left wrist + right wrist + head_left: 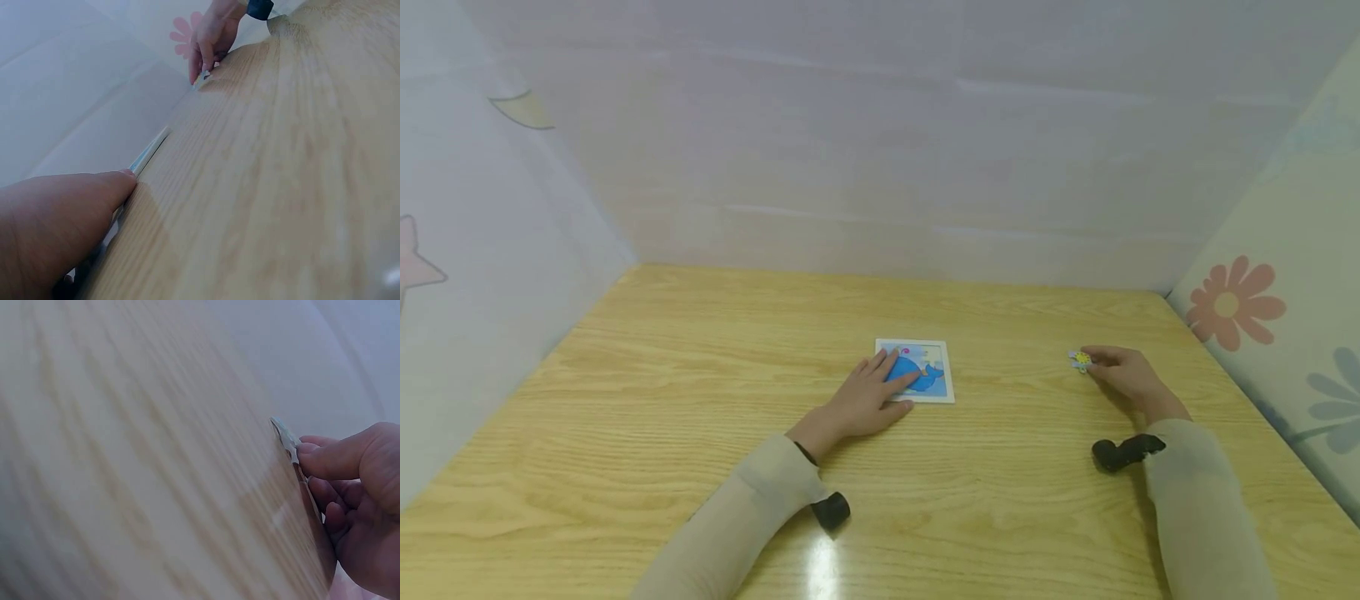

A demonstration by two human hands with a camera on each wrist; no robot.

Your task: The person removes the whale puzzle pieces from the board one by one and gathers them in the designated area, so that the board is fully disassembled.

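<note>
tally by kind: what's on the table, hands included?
Puzzle board with the blue whale picture, under the left hand: 1
Loose puzzle piece, yellow and pale, pinched by the right hand: 1
Hands: 2, left hand and right hand
Total: 4

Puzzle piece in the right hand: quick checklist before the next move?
1. Right hand pinches the puzzle piece: ok.
2. Piece touching or clear of the table: cannot tell.
3. Left hand rests flat on the puzzle board, steadying it: ok.
4. Board lies flat on the table: ok.
5. Open slot for the piece visible on the board: cannot tell, the left hand's fingers cover part of the picture.
6. Table between piece and board free of other things: ok.
</note>
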